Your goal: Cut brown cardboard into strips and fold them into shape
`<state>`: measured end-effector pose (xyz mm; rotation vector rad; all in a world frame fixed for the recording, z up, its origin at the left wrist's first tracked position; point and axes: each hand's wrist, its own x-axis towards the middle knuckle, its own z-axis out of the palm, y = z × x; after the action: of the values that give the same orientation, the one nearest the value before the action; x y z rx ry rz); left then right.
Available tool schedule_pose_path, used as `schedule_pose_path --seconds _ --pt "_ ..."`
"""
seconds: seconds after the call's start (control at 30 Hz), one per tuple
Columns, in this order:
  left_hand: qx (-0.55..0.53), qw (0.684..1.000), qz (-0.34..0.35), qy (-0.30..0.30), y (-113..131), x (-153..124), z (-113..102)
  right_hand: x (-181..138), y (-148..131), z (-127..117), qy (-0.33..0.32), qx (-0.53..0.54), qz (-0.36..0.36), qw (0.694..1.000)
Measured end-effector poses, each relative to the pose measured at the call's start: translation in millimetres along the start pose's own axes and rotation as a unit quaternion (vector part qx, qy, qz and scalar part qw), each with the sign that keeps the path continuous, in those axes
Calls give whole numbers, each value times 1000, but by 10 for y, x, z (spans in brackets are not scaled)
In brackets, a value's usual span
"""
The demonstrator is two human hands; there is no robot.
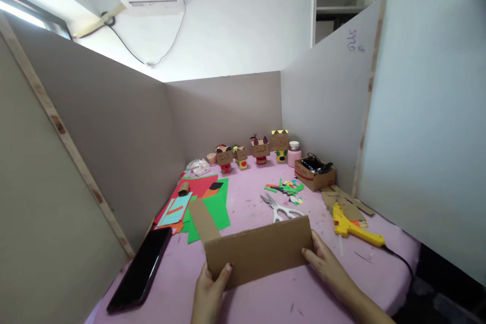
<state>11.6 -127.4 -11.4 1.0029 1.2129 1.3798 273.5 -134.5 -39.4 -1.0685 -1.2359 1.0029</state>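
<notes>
Head view, plain brown cardboard, rectangular

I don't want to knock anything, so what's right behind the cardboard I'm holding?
Behind the cardboard, scissors and a brown strip show past its top edge; anything lower is covered, so I can't tell.

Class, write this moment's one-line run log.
left hand: holds cardboard; right hand: holds same cardboard; scissors: open, on table; glue gun: at right
</notes>
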Motion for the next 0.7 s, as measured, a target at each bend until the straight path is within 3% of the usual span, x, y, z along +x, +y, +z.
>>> schedule_pose_path --seconds 0.2,0.57,0.7 --pt "20 1000 -6 -15 -29 45 -40 -6 53 -52 20 -70 26 997" --pt "13 999 22 -37 -44 -9 -54 -11 119 -45 9 -53 15 998" --pt "5 999 50 -15 -73 -52 -43 -30 137 -36 31 -64 5 997"
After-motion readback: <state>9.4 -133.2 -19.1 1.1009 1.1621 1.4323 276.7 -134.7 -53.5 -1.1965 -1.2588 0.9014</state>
